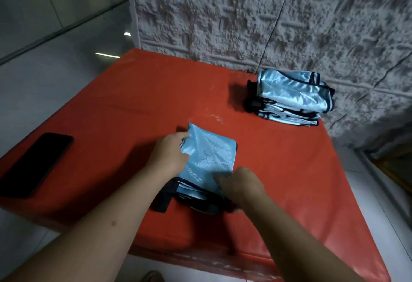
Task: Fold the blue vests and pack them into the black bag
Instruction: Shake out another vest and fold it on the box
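The black bag (178,201) at the near middle of the desk (133,103) is mostly hidden under the folded blue vest (207,159) and the right hand (239,184), so its mouth cannot be made out. The right hand's fingertips are tucked out of sight by the bag. The left hand (170,152) has its fingers partly under the vest's left edge. Dark markings on the far right stack of vests (292,98) are too small to read. Both forearms run off the near edge.
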{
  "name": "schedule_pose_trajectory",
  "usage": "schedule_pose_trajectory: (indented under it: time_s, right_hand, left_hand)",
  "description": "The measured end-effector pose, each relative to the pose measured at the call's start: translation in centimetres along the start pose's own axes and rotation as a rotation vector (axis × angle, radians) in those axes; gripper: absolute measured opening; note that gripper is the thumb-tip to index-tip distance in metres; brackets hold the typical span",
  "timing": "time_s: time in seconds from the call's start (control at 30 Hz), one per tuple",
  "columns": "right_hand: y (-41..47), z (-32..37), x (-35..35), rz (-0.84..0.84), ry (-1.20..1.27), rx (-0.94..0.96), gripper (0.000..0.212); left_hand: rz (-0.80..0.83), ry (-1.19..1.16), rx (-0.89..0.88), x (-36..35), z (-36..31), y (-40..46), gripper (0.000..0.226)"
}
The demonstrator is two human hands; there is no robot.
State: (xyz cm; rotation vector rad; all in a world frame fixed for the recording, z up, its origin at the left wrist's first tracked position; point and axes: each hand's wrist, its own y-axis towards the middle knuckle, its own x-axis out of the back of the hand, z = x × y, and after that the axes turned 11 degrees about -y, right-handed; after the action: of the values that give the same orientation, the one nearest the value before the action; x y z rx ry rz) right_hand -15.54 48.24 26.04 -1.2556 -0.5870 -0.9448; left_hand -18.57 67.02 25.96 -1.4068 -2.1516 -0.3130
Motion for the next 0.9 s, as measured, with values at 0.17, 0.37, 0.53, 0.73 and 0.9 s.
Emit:
schedule_pose_trajectory:
  time_s: [0.17,0.37,0.53,0.73,0.9]
  right_hand:
    - [0.3,-0.7,-0.5,0.047,0.044,0.028,0.053]
    - [0.7,-1.1,-1.0,0.012,0.13,0.049,0.021]
    - [2.0,-4.1,1.5,-0.091,0.343,0.025,0.019]
    - [4.2,-10.1,7.0,-0.24,0.439,0.066,0.029]
    - [2.2,-12.4,9.4,-0.278,0.111,0.024,0.066]
  left_hand:
    - [0.049,0.221,0.095,-0.1,0.1,-0.2,0.07]
    - [0.131,0.214,0.324,-0.8,-1.1,-1.0,0.061]
    - [0.194,-0.213,0.407,-3.1,-2.1,-3.9,0.031]
    - [0.495,-0.563,0.68,-6.6,-5.1,-7.9,0.03]
    - [-0.019,0.588,-0.029,-4.5,-4.9,-3.8,0.059]
